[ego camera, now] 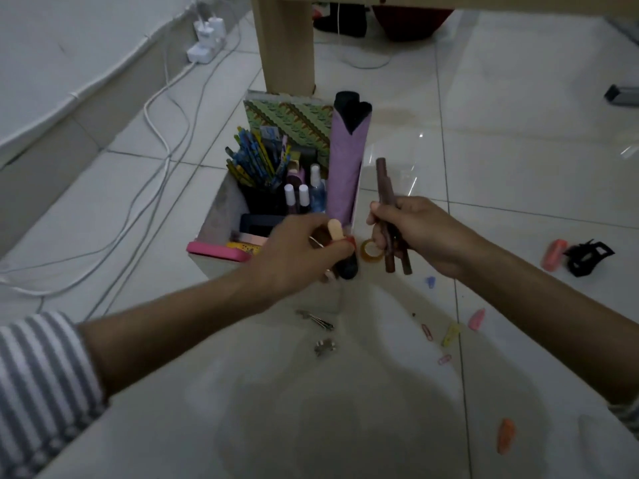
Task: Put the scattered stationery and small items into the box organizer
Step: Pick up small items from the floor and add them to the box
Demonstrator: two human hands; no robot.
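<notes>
Left hand [301, 252] grip curled round small items [334, 230] at box organizer [221, 212]; right hand [420, 233] grip clutching brown pens [383, 188]

place: room in a home | floor: glossy white tiles [518, 150] | landmark: pale wooden table leg [288, 46] | left of the leg: power strip [202, 54] with plugged-in chargers [211, 29] (white cables [162, 133] trail over the tiles) | in front of the leg: box organizer [221, 209] crammed with pens [256, 157], small bottles [297, 197]

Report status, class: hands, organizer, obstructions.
Left hand grips small items at box organizer. Right hand grips brown sticks. Clips, tape roll litter floor.
</notes>
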